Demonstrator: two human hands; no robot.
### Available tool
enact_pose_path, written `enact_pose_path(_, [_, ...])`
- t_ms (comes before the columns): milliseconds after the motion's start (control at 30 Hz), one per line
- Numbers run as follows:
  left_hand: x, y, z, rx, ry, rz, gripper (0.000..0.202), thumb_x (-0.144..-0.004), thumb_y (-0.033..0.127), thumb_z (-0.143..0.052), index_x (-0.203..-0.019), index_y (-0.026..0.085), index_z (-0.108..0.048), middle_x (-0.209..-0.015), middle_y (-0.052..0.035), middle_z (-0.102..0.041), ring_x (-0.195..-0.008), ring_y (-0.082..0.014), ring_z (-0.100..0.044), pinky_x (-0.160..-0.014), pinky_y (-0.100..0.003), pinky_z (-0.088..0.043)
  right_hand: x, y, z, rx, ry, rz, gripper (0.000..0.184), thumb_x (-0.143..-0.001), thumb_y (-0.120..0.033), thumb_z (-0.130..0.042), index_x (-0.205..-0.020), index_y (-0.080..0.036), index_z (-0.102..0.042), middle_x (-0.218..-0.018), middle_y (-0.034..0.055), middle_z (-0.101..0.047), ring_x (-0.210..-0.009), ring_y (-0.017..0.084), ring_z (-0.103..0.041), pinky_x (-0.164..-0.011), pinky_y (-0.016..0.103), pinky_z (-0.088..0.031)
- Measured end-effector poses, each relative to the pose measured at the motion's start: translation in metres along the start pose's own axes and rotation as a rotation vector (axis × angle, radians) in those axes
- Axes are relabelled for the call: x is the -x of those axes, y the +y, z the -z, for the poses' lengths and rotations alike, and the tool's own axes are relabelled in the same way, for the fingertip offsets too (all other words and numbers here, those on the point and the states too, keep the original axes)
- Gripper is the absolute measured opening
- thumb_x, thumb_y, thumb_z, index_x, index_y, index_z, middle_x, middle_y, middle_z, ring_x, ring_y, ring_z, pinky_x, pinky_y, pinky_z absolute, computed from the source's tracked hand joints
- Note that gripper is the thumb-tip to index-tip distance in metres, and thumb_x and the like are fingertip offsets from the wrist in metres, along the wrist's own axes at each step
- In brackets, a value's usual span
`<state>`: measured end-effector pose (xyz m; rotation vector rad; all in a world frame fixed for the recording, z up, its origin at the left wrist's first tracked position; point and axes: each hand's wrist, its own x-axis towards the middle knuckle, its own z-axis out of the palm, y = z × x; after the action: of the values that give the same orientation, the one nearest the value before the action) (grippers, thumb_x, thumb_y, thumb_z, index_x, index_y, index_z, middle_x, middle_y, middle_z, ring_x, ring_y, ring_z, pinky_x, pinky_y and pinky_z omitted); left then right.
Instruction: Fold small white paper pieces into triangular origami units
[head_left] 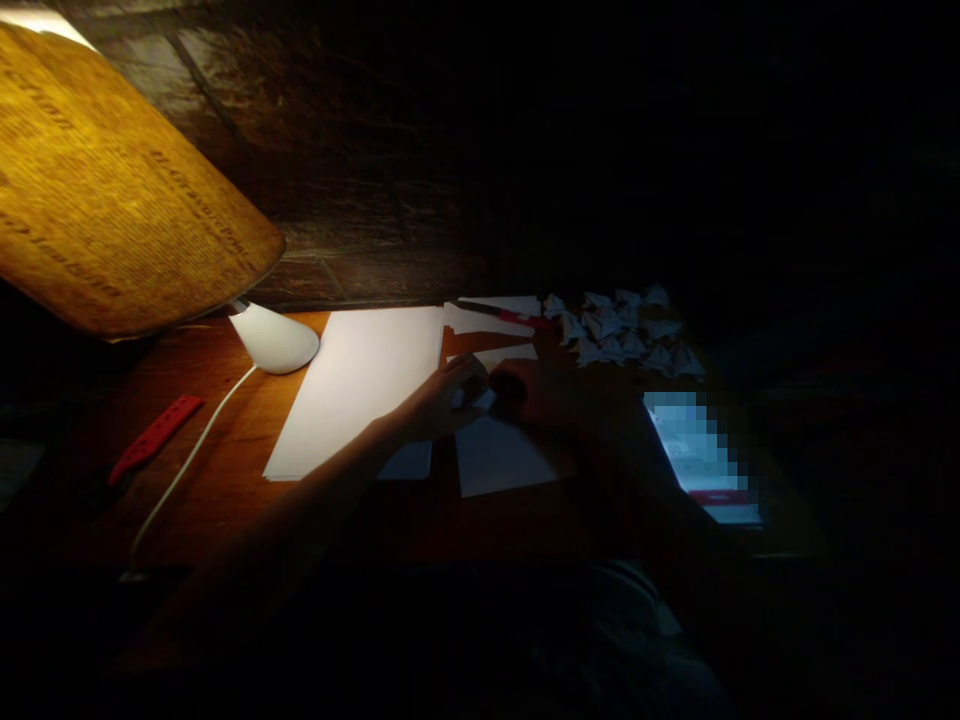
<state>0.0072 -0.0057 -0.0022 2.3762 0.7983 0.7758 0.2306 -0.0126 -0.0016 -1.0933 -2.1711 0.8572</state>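
Over a white paper sheet (499, 460), my left hand (450, 388) and my right hand (529, 392) meet near the middle of the table. Between them shows a small piece of white paper (484, 399), pinched by curled fingers of both hands. Its exact shape is hard to make out in the dim light. My right hand lies mostly in shadow. Left of my hands is a stack of blank white paper (367, 380), partly under my left forearm. Several folded paper figures (611, 325) stand at the back right.
A lamp with a printed yellow shade (135, 190) and white base (274, 338) stands at left, its white cord (191, 450) running forward. A red strip-shaped object (159, 435) lies nearby. A red-and-black tool (517, 317) rests on smaller papers (469, 318). A lit screen (694, 455) is at right.
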Motion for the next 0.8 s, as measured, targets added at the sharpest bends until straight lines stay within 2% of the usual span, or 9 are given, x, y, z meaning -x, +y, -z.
enact_pose_path(200, [-0.003,0.002,-0.005,0.075,0.169,-0.026,0.012,-0.087,0.021,-0.063,-0.093,0.020,-0.052,-0.089,-0.0033,-0.057,-0.079,-0.0148,-0.056,-0.070,-0.030,-0.051,0.000,-0.011,0.001,-0.061,-0.001,-0.035,0.021,-0.077,-0.028,-0.074,-0.096,-0.020,-0.069,-0.082,0.0012,-0.071,-0.069,0.014,-0.058,-0.063,0.027,-0.038])
enact_pose_path(300, [-0.003,0.003,-0.004,0.190,0.269,0.006,0.017,-0.086,0.025,-0.067,-0.095,0.020,-0.054,-0.087,-0.0027,-0.059,-0.077,-0.0139,-0.058,-0.069,-0.029,-0.052,-0.002,-0.010,0.000,-0.136,0.072,-0.014,0.013,-0.079,-0.031,-0.072,-0.083,-0.020,-0.068,-0.075,0.0001,-0.067,-0.066,0.013,-0.055,-0.061,0.027,-0.038])
enact_pose_path(367, [-0.002,0.003,-0.003,0.270,0.303,0.057,0.022,-0.086,0.032,-0.070,-0.098,0.018,-0.058,-0.088,-0.0040,-0.064,-0.078,-0.0146,-0.062,-0.069,-0.028,-0.053,-0.002,-0.008,-0.001,-0.191,0.156,-0.036,0.014,-0.078,-0.033,-0.072,-0.078,-0.020,-0.066,-0.071,-0.0008,-0.064,-0.065,0.014,-0.054,-0.060,0.027,-0.039])
enact_pose_path(467, [-0.001,0.002,-0.001,0.300,0.278,0.155,0.026,-0.090,0.043,-0.070,-0.089,0.017,-0.065,-0.079,-0.0037,-0.069,-0.072,-0.0139,-0.064,-0.064,-0.025,-0.052,-0.002,-0.007,-0.001,-0.283,0.232,-0.078,0.021,-0.077,-0.039,-0.074,-0.076,-0.021,-0.064,-0.069,-0.0014,-0.063,-0.066,0.014,-0.054,-0.060,0.027,-0.041])
enact_pose_path(567, [-0.001,0.001,0.001,0.280,0.265,0.201,0.034,-0.092,0.045,-0.069,-0.073,0.016,-0.067,-0.066,-0.0017,-0.068,-0.062,-0.0114,-0.062,-0.059,-0.023,-0.050,0.000,-0.010,0.000,-0.362,0.223,-0.097,0.027,-0.075,-0.044,-0.077,-0.075,-0.021,-0.064,-0.070,-0.0010,-0.063,-0.066,0.014,-0.055,-0.060,0.028,-0.043])
enact_pose_path(800, [-0.003,0.008,0.002,0.265,0.262,0.216,0.036,-0.093,0.044,-0.066,-0.069,0.016,-0.068,-0.062,-0.0011,-0.067,-0.059,-0.0110,-0.061,-0.058,-0.024,-0.051,-0.001,-0.012,0.002,-0.396,0.179,-0.102,0.029,-0.079,-0.048,-0.074,-0.076,-0.021,-0.064,-0.069,-0.0007,-0.061,-0.066,0.014,-0.052,-0.059,0.027,-0.041])
